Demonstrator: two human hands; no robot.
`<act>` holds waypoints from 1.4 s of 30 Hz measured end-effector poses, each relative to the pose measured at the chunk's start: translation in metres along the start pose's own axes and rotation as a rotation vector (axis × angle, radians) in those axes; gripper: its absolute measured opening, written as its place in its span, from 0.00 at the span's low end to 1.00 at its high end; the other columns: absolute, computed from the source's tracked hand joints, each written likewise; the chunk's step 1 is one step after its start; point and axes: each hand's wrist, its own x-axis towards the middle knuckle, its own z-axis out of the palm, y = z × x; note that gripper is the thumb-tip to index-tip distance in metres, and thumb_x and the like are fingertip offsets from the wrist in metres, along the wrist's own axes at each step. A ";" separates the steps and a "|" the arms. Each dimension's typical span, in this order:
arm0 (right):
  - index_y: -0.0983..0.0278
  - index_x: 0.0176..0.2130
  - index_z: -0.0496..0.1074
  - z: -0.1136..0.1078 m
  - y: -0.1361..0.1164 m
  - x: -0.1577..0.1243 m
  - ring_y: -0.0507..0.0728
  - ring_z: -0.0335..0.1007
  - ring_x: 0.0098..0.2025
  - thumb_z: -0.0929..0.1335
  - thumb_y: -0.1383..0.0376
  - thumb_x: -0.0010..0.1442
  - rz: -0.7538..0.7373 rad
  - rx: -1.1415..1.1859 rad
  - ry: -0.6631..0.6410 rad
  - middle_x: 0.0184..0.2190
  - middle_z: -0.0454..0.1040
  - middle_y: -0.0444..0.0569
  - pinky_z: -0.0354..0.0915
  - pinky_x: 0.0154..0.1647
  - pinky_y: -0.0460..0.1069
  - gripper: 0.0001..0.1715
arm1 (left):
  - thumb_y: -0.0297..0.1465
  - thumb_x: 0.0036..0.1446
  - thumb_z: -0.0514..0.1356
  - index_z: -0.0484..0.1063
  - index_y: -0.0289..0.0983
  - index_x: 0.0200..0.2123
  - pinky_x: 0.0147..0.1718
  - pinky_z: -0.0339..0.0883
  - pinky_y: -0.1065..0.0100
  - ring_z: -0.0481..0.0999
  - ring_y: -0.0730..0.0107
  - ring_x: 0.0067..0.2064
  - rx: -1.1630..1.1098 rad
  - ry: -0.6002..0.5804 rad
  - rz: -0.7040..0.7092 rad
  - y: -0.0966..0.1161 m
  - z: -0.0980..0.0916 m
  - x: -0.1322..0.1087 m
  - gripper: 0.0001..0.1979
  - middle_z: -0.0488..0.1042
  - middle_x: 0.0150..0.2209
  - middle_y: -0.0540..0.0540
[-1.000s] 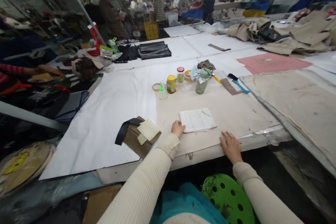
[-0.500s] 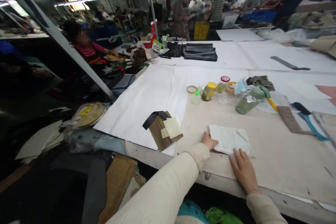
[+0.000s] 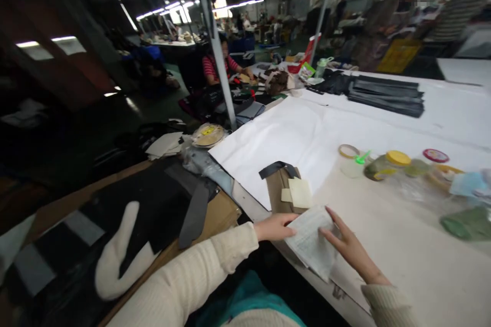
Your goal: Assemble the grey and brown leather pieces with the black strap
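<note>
A white paper pad [image 3: 312,245] with faint lines of writing lies tilted at the table's near edge. My left hand [image 3: 275,227] grips its left edge, with the thumb and fingers closed on it. On the pad's right side rests my right hand [image 3: 351,246], fingers apart, index finger along the far corner and thumb on the top face. Just beyond the pad are brown flat pieces [image 3: 276,191] with a cream square [image 3: 300,192] and a black curved strip [image 3: 276,168] on them.
Jars with a yellow lid [image 3: 398,158], a small green-tipped bottle [image 3: 355,166] and a tape roll [image 3: 349,151] stand to the right. Black strips [image 3: 385,94] lie farther back. A metal post [image 3: 222,71] rises at the left, near dark cut pieces [image 3: 153,204] on cardboard.
My view has swung left. Both hands have brought the paper pad left and nearer, beside the brown pieces, and turned it at an angle.
</note>
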 end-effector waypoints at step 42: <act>0.62 0.41 0.70 0.686 -0.601 -0.418 0.57 0.68 0.40 0.67 0.53 0.51 -0.202 0.787 -1.557 0.38 0.74 0.46 0.63 0.44 0.53 0.20 | 0.42 0.46 0.63 0.70 0.31 0.45 0.47 0.64 0.56 0.72 0.53 0.45 -0.650 2.116 0.133 -0.085 0.049 -0.952 0.26 0.74 0.43 0.38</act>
